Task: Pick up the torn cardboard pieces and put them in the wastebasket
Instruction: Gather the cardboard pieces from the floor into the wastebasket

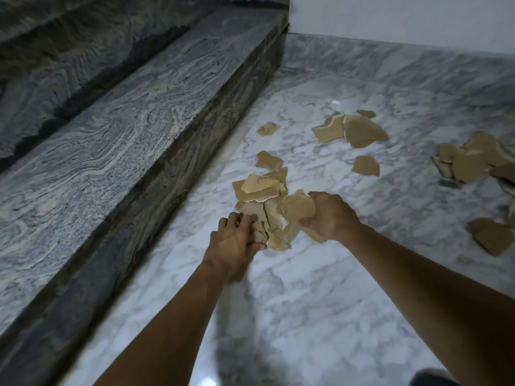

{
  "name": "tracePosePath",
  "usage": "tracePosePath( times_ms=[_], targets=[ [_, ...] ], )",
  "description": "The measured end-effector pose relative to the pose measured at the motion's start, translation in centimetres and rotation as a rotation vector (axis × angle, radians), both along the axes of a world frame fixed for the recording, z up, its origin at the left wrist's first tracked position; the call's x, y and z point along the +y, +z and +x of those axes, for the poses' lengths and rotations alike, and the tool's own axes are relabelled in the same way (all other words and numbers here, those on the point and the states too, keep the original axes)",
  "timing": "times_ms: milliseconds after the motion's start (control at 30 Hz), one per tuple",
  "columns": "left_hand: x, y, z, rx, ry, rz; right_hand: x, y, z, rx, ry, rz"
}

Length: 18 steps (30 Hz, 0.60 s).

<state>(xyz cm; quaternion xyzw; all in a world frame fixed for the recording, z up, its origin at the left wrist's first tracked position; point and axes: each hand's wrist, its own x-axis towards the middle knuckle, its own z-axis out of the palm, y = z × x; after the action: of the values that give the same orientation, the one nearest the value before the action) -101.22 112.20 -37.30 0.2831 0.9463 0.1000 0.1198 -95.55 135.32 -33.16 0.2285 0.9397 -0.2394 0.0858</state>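
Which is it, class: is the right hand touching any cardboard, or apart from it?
Touching. The head view shows the right hand gripping a cardboard piece, with no gap between them.

A pale grey-veined marble floor (320, 302) meets a dark swirled granite step (125, 129) on the left, a white wall (404, 18) behind.

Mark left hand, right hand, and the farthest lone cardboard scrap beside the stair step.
left hand (234, 242): head view, back of the hand.
right hand (333, 215): head view, back of the hand.
lone cardboard scrap (268, 128): head view, middle of its top face.
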Motion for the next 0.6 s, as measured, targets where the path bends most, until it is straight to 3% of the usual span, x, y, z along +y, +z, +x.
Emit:
tracePosePath(
  times_ms=[167,267,400,467,600],
  targets=[
    [0.3,0.7,-0.1,-0.134,-0.008,0.084,-0.3,-1.2,0.5,0.002,-0.079,-0.087],
    [0.1,1.1,-0.4,-0.265,0.094,0.17,0.0,-0.3,-0.2,0.007,-0.103,-0.192],
    [-1.3,1.4,-1.5,-0.355,0.268,0.309,-1.6,1.3,-0.5,-0.075,0.237,-0.161],
    [-2.5,1.6,-2.0,-0.319,0.271,0.277,-2.6,0.4,0.2,-0.161,0.397,-0.084],
    [-3.6,1.8,-2.6,-0.299,0.166,0.229,-2.2,-0.7,1.0,-0.193,0.467,0.035]
  ],
)
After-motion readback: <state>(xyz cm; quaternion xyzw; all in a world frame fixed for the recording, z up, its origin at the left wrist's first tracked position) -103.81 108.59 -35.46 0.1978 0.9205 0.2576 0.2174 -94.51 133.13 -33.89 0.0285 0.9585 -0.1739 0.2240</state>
